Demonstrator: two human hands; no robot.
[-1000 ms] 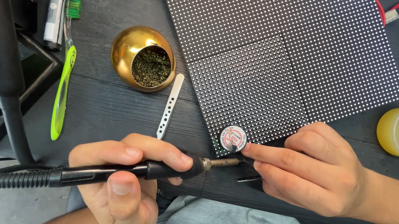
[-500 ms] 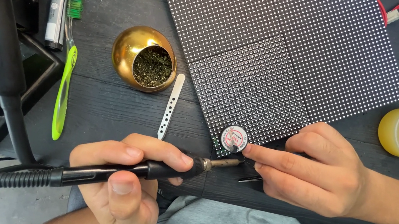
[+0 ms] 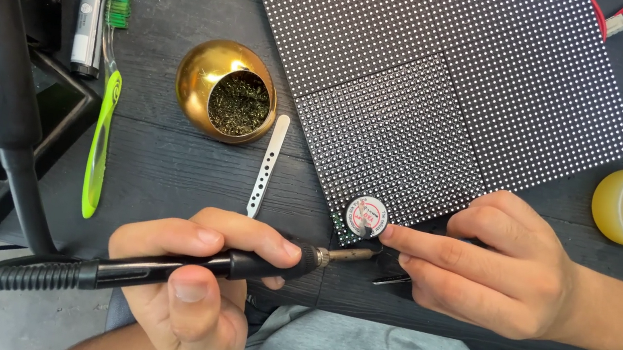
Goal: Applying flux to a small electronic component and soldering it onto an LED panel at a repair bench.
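Black soldering iron [image 3: 152, 266] with ribbed grip lies gripped in the left hand [image 3: 189, 296], its metal tip just below the small round solder spool [image 3: 366, 216]. Right hand [image 3: 494, 266] pinches dark tweezers [image 3: 392, 278] beside the spool, index fingertip touching it, at the dotted black LED panel [image 3: 439, 79] edge

The left hand [image 3: 185, 295] holds a black soldering iron [image 3: 152, 266], its metal tip near a small round solder spool [image 3: 366, 216]. The right hand [image 3: 502, 267] touches this spool with the index finger, at the edge of a dotted LED panel [image 3: 439, 79] on the dark table [image 3: 160, 154].
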